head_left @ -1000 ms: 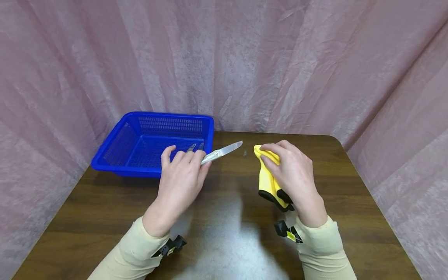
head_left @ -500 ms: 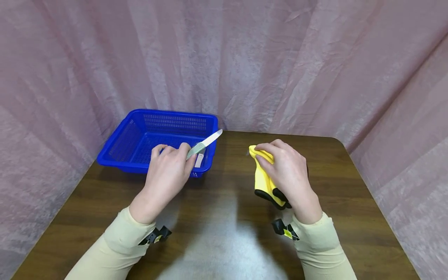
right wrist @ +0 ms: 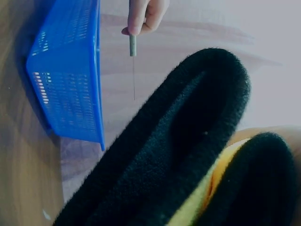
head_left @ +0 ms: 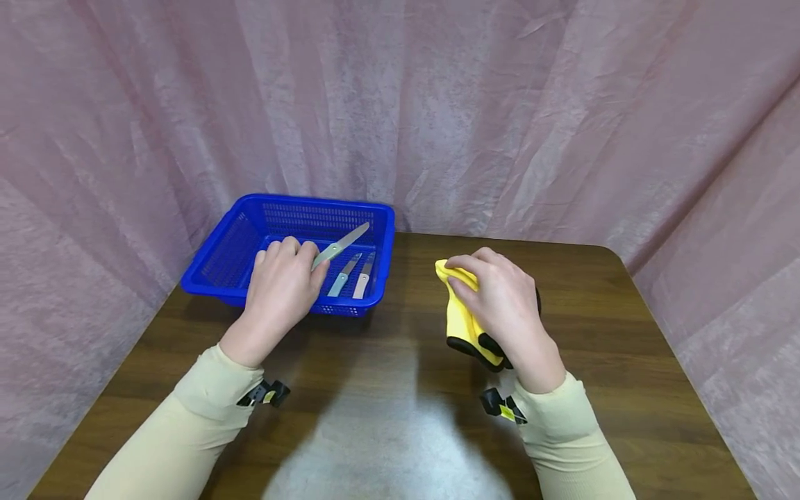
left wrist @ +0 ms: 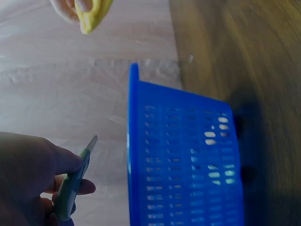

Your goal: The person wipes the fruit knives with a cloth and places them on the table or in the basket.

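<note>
My left hand [head_left: 279, 295] grips a green-handled knife [head_left: 337, 248] above the blue plastic basket [head_left: 386, 278], its blade pointing away and to the right. Inside that basket, near its right end, lie two more knives: one with a pale blue handle [head_left: 339, 283] and one with a pinkish handle [head_left: 361, 285]. In the left wrist view the thumb presses along the green handle [left wrist: 70, 188], held higher than the basket rim. To the right, my right hand [head_left: 500, 295] pinches a yellow cloth [head_left: 461, 316] with black edging, folded and hanging over the table. Its black edge [right wrist: 188, 132] fills much of the right wrist view.
The brown wooden table [head_left: 375, 417] stands before a pink curtain [head_left: 437, 125]. The basket sits at the back left of the table, close to the curtain. Dark camera mounts [head_left: 265, 394] are strapped at both wrists.
My left hand has carried the knife leftward from beyond the basket's right rim to over its inside, uncovering the two knives there. The right hand with the cloth shifts slightly left in view.
</note>
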{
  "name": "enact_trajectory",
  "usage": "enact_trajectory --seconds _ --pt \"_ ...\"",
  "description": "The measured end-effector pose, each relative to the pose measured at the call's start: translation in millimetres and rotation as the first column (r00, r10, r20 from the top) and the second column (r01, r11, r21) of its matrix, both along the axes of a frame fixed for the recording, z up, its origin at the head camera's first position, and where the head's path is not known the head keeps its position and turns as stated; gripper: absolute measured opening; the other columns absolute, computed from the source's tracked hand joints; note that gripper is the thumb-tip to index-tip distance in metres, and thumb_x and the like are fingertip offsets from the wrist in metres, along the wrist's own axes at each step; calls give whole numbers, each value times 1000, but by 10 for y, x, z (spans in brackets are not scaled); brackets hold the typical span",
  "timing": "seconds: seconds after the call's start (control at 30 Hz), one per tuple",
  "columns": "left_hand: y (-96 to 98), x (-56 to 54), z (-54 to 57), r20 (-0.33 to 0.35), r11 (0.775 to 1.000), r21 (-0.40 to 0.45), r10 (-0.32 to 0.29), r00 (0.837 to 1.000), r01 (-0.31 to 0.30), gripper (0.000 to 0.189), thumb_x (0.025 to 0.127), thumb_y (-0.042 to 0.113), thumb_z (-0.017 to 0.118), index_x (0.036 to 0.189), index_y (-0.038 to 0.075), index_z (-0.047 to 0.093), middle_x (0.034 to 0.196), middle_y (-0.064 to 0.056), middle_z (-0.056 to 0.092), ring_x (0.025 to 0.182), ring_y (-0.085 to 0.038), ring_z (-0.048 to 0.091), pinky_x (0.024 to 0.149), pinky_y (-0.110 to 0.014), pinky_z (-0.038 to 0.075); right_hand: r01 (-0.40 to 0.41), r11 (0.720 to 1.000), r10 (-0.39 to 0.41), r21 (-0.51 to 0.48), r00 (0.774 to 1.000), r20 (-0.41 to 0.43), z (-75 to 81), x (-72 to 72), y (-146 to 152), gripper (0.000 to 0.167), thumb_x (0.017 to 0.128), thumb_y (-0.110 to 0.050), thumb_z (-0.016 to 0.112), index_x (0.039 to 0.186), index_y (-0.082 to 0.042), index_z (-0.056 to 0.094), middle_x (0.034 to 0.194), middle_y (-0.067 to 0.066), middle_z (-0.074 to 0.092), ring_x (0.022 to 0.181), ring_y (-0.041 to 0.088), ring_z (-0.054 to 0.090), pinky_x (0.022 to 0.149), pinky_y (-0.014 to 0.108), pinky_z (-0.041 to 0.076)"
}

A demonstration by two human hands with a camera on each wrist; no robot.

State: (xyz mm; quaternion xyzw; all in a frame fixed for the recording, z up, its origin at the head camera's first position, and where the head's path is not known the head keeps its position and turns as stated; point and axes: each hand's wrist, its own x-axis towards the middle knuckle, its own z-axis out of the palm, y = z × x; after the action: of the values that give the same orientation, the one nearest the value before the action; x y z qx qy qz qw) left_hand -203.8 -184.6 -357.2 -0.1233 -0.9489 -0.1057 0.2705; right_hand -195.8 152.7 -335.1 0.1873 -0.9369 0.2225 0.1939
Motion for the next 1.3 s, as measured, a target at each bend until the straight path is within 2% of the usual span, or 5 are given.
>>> enact_trajectory --seconds 0.37,0.6,0.7,0.93,1.3 --pt "-128 -240 -82 155 995 -96 39 987 -24 32 105 22 72 82 4 58 74 -15 59 73 -44 63 66 -56 47 -15 1000 14 26 999 33 -72 -100 -111 22 97 -20 86 118 -26 85 104 -2 73 82 25 64 68 49 54" --pt "-161 -432 -101 308 989 -144 79 948 -35 31 105 25 69 86 3 61 79 -20 67 77 -48 69 70 -60 51 -21 999 19 46 998 64 -111 -165 -183 22 98 -22 85 120 -26 84 107 -1 74 86 26 67 71 51 55" --pt "-175 -518 -125 402 986 -162 109 909 -46 29 106 26 66 89 3 63 84 -20 70 82 -48 71 75 -63 53 -23 998 18 62 996 85 -134 -188 -204 22 98 -23 84 120 -26 84 109 -1 74 88 27 69 72 52 56" --pt "-171 -698 -176 623 981 -186 155 767 -48 27 107 28 63 94 5 66 88 -16 69 80 -37 66 75 -61 57 -34 996 25 84 994 103 -184 -229 -214 22 99 -23 84 120 -25 84 109 1 74 89 28 70 73 53 57" --pt "-133 -872 -228 777 978 -201 193 600 -54 28 108 28 59 102 4 73 97 -14 68 91 -34 63 88 -56 55 -39 994 26 104 993 117 -222 -250 -211 23 98 -23 85 120 -26 84 105 2 73 84 27 67 69 50 55"
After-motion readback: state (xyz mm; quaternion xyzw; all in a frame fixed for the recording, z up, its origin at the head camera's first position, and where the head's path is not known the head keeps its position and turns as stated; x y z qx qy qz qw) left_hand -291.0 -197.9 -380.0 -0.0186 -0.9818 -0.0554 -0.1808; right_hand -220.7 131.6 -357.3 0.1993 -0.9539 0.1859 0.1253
